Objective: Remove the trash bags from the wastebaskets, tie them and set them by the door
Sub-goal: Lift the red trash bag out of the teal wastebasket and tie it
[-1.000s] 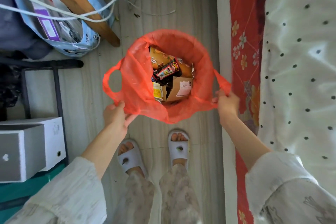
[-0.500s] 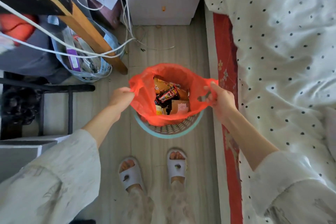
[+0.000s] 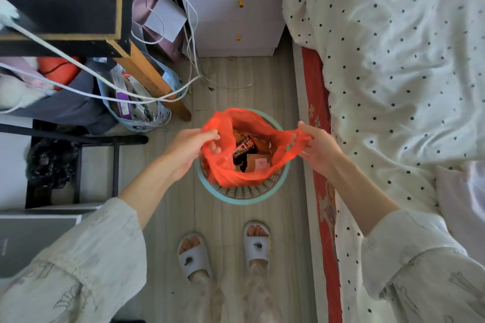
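A red plastic trash bag [image 3: 225, 170] full of wrappers and cardboard sits in a round teal mesh wastebasket [image 3: 242, 193] on the wood floor just ahead of my feet. My left hand [image 3: 193, 148] grips the bag's left edge, fingers curled round the plastic. My right hand [image 3: 316, 148] pinches the bag's right handle and pulls it out to the right. The bag's mouth stays open between both hands. Its lower part is hidden inside the basket.
A bed with a dotted white quilt [image 3: 399, 65] runs along the right. A white drawer unit [image 3: 236, 16] stands ahead. At left are a wooden table leg [image 3: 154, 84], hanging white cables [image 3: 110, 86], a blue bag [image 3: 136, 107], a black frame [image 3: 78, 139] and grey boxes [image 3: 31, 238].
The view has pulled up and back. The wastebasket rim has come into sight under the bag, and both hands have shifted from the spread bag rim up to its handle ends.
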Action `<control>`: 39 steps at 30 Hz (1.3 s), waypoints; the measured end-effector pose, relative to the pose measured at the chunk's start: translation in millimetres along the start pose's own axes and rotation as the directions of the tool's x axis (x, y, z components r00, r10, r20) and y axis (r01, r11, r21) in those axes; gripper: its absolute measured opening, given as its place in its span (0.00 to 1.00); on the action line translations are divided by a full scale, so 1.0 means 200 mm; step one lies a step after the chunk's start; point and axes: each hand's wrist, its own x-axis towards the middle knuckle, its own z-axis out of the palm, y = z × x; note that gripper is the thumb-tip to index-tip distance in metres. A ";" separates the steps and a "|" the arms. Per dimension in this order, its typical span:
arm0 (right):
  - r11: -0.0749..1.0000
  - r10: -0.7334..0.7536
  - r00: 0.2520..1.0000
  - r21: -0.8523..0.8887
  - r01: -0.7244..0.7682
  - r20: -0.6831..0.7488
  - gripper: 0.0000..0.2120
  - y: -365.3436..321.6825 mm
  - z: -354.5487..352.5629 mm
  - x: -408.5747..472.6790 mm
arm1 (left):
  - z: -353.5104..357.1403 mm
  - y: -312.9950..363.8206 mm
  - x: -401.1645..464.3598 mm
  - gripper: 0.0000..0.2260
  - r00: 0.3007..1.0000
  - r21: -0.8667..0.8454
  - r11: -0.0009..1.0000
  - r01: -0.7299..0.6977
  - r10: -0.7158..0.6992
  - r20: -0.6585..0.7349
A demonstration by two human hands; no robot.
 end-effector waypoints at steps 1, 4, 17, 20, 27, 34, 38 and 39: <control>0.999 -0.002 1.000 -0.035 0.001 -0.031 0.13 -0.02 0.00 -0.02 | 0.01 0.05 -0.04 0.06 0.999 -0.007 0.999 -0.045 0.045 -0.006; 0.975 -0.093 0.985 -0.212 0.061 -0.142 0.06 -0.08 0.02 -0.09 | 0.05 0.15 -0.14 0.06 0.993 0.015 0.993 -0.117 0.117 -0.025; 0.853 -0.404 0.912 -0.334 0.402 0.065 0.09 -0.35 0.15 -0.57 | -0.01 0.45 -0.72 0.07 0.912 0.014 0.935 -0.355 0.349 -0.215; 0.843 -0.402 0.905 -0.329 0.426 0.141 0.07 -0.39 0.18 -0.71 | 0.02 0.49 -0.85 0.07 0.902 0.088 0.925 -0.370 0.381 -0.203; 0.793 -0.469 0.848 -0.306 0.527 0.246 0.17 -0.44 0.20 -1.07 | -0.04 0.56 -1.22 0.07 0.829 0.155 0.870 -0.468 0.493 -0.264; 0.703 -0.519 0.751 -0.296 0.647 0.408 0.36 -0.23 0.18 -1.53 | -0.14 0.44 -1.64 0.07 0.653 0.389 0.707 -0.590 0.702 -0.285; 0.710 -0.545 0.754 -0.277 0.648 0.366 0.31 0.01 0.18 -1.76 | -0.18 0.24 -1.83 0.08 0.568 0.493 0.590 -0.639 0.795 -0.214; 0.703 -0.556 0.751 -0.279 0.654 0.356 0.29 0.07 0.17 -1.81 | -0.19 0.19 -1.87 0.09 0.540 0.511 0.562 -0.650 0.815 -0.208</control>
